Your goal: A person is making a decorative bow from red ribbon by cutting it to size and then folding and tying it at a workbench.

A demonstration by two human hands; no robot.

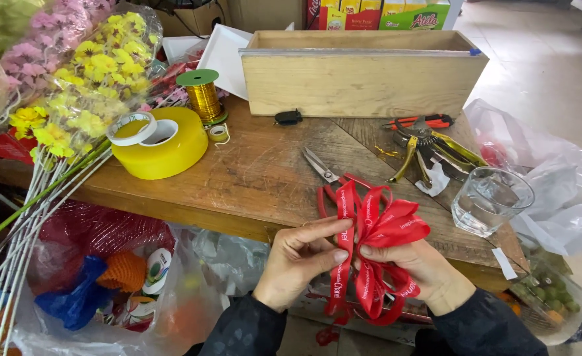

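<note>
Both of my hands hold a red ribbon bow point(378, 225) with white lettering, just in front of the wooden table's near edge. My left hand point(299, 260) pinches the bow's middle between thumb and fingers. My right hand point(417, 264) grips the loops and tails from the right side. Several loops fan out above my fingers, and the tails hang down between my wrists. Red-handled scissors point(325, 171) lie on the table just behind the bow.
On the wooden table point(258, 165) sit a large yellow tape roll point(172, 148), a spool of gold wire point(203, 95), a wooden box point(360, 72), pliers and cutters point(429, 142) and a glass point(490, 201). Wrapped yellow and pink flowers point(87, 86) lean at left. Plastic bags lie below.
</note>
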